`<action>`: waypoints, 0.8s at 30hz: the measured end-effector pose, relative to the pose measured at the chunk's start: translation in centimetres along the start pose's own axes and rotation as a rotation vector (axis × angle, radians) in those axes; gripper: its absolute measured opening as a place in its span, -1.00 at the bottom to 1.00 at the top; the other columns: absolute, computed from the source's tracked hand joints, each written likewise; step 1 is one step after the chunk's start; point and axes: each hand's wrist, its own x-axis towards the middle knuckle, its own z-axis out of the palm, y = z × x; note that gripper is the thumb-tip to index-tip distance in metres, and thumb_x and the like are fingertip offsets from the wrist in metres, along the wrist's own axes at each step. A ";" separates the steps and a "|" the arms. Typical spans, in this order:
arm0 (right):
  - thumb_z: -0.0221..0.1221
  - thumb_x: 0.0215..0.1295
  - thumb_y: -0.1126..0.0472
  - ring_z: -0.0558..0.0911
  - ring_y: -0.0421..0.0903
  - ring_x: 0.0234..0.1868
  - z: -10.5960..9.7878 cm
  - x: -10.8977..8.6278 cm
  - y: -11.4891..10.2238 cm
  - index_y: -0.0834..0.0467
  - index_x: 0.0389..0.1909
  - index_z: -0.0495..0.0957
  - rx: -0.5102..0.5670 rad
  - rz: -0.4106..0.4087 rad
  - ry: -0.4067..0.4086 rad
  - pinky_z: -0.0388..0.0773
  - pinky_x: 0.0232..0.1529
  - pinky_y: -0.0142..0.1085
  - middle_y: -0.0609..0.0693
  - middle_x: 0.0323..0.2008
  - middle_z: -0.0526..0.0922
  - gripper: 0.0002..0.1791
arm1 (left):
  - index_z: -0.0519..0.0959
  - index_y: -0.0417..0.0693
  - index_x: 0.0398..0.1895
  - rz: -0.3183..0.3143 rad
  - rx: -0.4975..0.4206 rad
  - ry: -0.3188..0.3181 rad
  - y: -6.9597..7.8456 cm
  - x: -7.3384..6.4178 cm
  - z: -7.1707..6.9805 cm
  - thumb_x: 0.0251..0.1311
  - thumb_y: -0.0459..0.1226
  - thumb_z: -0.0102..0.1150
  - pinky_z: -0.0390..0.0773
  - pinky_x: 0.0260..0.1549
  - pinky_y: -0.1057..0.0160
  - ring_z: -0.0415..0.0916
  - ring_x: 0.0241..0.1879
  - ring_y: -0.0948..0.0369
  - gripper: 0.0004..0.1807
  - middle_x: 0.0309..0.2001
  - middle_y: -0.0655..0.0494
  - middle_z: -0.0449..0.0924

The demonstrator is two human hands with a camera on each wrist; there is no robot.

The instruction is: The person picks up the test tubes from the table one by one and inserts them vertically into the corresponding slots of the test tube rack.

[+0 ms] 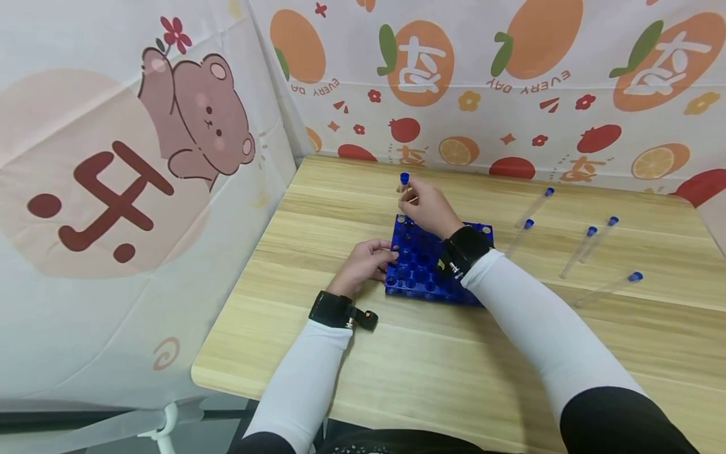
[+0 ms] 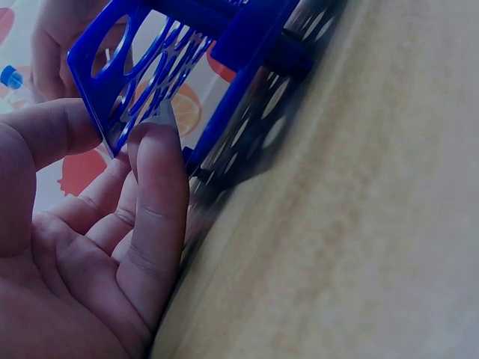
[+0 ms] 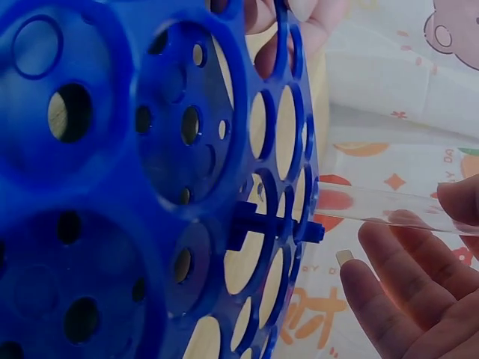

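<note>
A blue test tube rack [image 1: 416,271] with round holes lies near the middle of the table. My left hand [image 1: 363,268] grips its left edge; in the left wrist view, thumb and fingers pinch the rack's wall [image 2: 224,127]. Over the rack's far left corner, my right hand [image 1: 432,209] holds a clear test tube with a blue cap [image 1: 404,178], cap up. The right wrist view shows this tube [image 3: 367,202] between thumb and fingers, its lower end beside the rack's holes. The right hand and wrist cover part of the rack from above.
Several capped clear tubes lie on the table right of the rack, among them one nearer tube [image 1: 609,290] and one at the back [image 1: 534,208]. Printed curtains [image 1: 351,120] hang along the table's back and left sides. The wooden table's [image 1: 272,271] left edge is in view.
</note>
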 end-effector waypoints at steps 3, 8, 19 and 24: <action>0.17 0.36 0.24 0.65 0.00 -0.04 0.1 0.1 0.1 0.12 0.01 0.47 -0.012 0.007 -0.007 0.66 0.03 -0.11 0.10 -0.09 0.66 -0.77 | 0.57 -0.17 0.04 0.003 0.005 0.002 0.0 0.1 0.0 0.24 -0.28 0.22 0.60 -0.61 0.33 0.49 -0.52 0.26 -0.68 -0.33 0.09 0.63; 0.17 0.36 0.25 0.65 0.00 -0.05 0.3 0.1 0.2 0.12 0.00 0.46 -0.016 0.028 -0.018 0.66 0.02 -0.11 0.10 -0.09 0.65 -0.76 | 0.58 -0.18 0.04 0.006 0.009 -0.001 0.0 0.1 0.0 0.24 -0.28 0.21 0.60 -0.61 0.34 0.49 -0.51 0.27 -0.68 -0.33 0.09 0.63; 0.18 0.38 0.16 0.64 -0.01 -0.03 0.5 0.5 0.7 0.09 0.04 0.45 -0.017 0.066 -0.035 0.66 0.02 -0.10 0.08 -0.06 0.64 -0.73 | 0.57 -0.21 0.06 0.004 0.000 -0.004 0.2 0.1 0.0 0.25 -0.28 0.20 0.58 -0.61 0.35 0.49 -0.53 0.29 -0.67 -0.33 0.11 0.63; 0.18 0.38 0.13 0.63 0.01 -0.03 0.5 0.5 0.8 0.11 0.09 0.45 -0.015 0.092 -0.049 0.65 0.03 -0.09 0.10 -0.05 0.64 -0.68 | 0.57 -0.20 0.05 -0.003 -0.007 -0.002 0.2 0.1 0.1 0.25 -0.29 0.20 0.59 -0.62 0.35 0.49 -0.53 0.29 -0.67 -0.33 0.11 0.63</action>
